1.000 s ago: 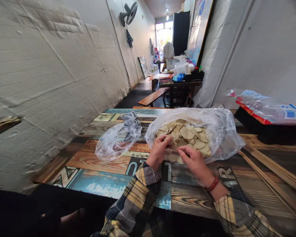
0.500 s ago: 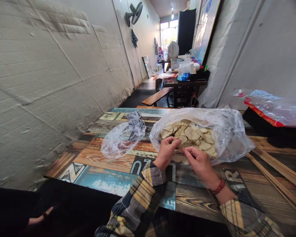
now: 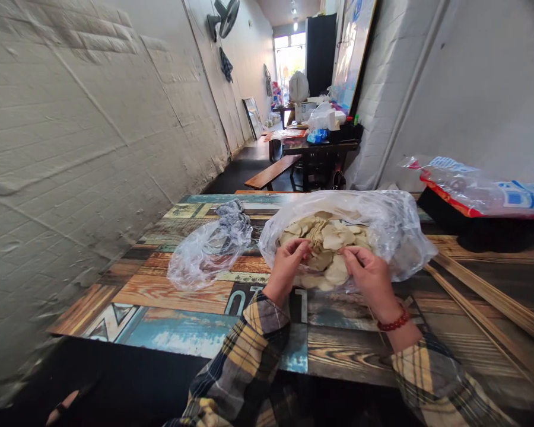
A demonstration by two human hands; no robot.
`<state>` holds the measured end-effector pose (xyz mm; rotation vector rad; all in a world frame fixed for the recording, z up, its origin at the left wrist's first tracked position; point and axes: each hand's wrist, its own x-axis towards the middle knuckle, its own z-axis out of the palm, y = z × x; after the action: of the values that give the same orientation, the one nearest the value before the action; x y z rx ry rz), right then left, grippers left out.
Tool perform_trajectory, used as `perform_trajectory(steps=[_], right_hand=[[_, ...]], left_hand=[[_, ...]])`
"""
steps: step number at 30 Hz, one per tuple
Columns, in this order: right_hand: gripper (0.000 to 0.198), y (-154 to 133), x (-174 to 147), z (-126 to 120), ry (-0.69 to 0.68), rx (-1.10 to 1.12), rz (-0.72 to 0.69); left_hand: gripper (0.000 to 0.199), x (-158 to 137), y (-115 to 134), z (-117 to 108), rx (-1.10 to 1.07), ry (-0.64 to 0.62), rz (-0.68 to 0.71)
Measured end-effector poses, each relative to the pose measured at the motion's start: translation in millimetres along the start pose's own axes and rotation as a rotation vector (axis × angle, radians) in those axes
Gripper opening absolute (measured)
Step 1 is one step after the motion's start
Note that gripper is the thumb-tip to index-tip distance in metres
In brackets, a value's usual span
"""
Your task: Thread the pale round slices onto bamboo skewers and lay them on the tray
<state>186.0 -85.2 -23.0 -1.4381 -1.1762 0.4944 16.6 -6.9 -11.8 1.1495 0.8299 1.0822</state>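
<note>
A clear plastic bag (image 3: 396, 237) lies with its mouth towards me, full of thin pale round slices (image 3: 336, 270) that look like potato. My left hand (image 3: 289, 264) is at the left of the bag's mouth, thumb and fingers pinched together over the slices; whatever they hold is too small to make out. Across from it, my right hand (image 3: 369, 276) is closed, its fingertips by a slice at the pile's front. A thin wooden skewer (image 3: 376, 320) shows below the right palm, running down towards the wrist; its tip is hidden.
Left of the bag, a crumpled clear bag (image 3: 196, 255) and a grey cloth-like bundle (image 3: 234, 214) lie on the patchwork table (image 3: 173, 326). Long thin sticks (image 3: 493, 290) lie at the right. A red-edged plastic package (image 3: 476, 190) rests on a black object (image 3: 445, 210) behind them.
My hands have moved apart from being close together at the bag's front; the right one is now farther from the left. The whole view has shifted slightly.
</note>
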Motion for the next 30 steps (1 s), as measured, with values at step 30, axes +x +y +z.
perform_trajectory(steps=[30], right_hand=[[0.037, 9.0, 6.5, -3.3, 0.047, 0.052, 0.007]], left_hand=[[0.013, 9.1, -24.2, 16.2, 1.323, -0.015, 0.446]])
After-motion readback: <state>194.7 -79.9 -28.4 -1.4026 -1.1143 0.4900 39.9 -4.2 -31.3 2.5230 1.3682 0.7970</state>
